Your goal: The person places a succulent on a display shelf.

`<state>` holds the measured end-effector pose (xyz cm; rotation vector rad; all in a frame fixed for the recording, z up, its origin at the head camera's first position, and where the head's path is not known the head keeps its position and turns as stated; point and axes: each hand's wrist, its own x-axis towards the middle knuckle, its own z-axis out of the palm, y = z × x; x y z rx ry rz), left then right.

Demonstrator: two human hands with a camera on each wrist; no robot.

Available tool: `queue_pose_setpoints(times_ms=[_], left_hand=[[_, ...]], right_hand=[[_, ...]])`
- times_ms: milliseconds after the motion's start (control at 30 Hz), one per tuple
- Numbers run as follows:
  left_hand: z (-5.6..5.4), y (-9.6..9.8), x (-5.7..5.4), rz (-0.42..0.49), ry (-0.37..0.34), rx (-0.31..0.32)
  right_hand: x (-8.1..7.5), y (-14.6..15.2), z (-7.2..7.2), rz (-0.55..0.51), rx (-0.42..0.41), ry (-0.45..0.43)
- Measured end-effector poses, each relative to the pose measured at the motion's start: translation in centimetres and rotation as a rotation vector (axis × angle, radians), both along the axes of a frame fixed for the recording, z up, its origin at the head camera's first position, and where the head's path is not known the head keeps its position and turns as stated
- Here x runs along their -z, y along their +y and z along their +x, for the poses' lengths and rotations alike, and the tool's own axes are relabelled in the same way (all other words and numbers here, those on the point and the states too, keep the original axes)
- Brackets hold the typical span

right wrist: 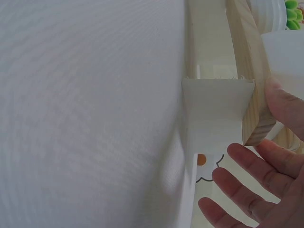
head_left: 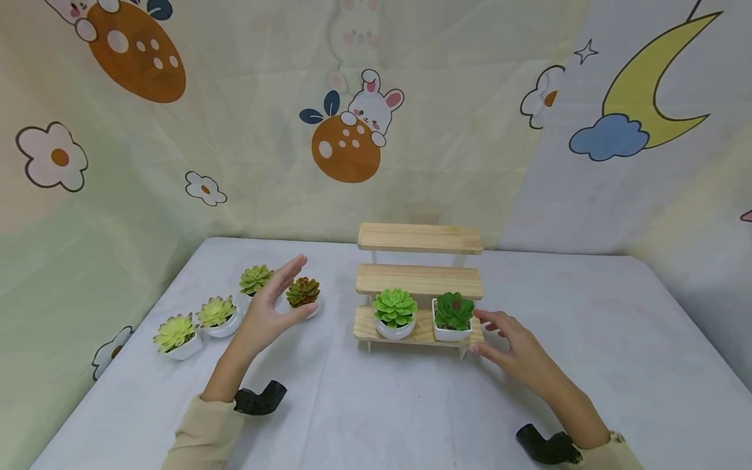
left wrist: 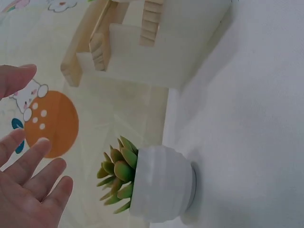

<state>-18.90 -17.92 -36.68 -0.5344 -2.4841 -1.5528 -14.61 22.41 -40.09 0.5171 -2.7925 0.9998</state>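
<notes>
My left hand (head_left: pixel 267 324) hovers with fingers spread beside a reddish-brown succulent (head_left: pixel 302 292) in a round white pot, which the left wrist view shows from the side. Nothing is held in that hand. At the right end of a three-tier wooden stand (head_left: pixel 418 281) is my right hand (head_left: pixel 514 349), its thumb (right wrist: pixel 285 102) against the bottom board's edge and its other fingers loosely extended. Just left of it, a dark green succulent (head_left: pixel 454 311) in a square white pot stands on the bottom board. Beside that plant, a bright green succulent (head_left: pixel 395 308) sits in a round pot.
Three more potted succulents stand on the left of the white-covered table (head_left: pixel 376 411): a pale one (head_left: pixel 175 333), a yellow-green one (head_left: pixel 217 311) and a green one (head_left: pixel 256 279) partly behind my left hand. A printed cloth (head_left: pixel 446 130) hangs behind the table.
</notes>
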Motion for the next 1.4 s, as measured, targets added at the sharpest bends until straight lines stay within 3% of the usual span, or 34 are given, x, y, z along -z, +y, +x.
queue_pose_setpoints(times_ms=[567,1133,1400], left_hand=[[-1.4,-2.4,2.2,-0.004,-0.135,-0.007],[-2.5,-3.5,4.1,0.131,-0.355,0.086],[-2.9,-3.6,4.7,0.080,-0.437,0.025]], right_hand=[[0.0,0.0,0.0,-0.008,-0.002,-0.010],[-0.2,0.0,-0.1,0.013,0.004,0.029],[-0.1,0.0,-0.2,0.015,-0.002,0.036]])
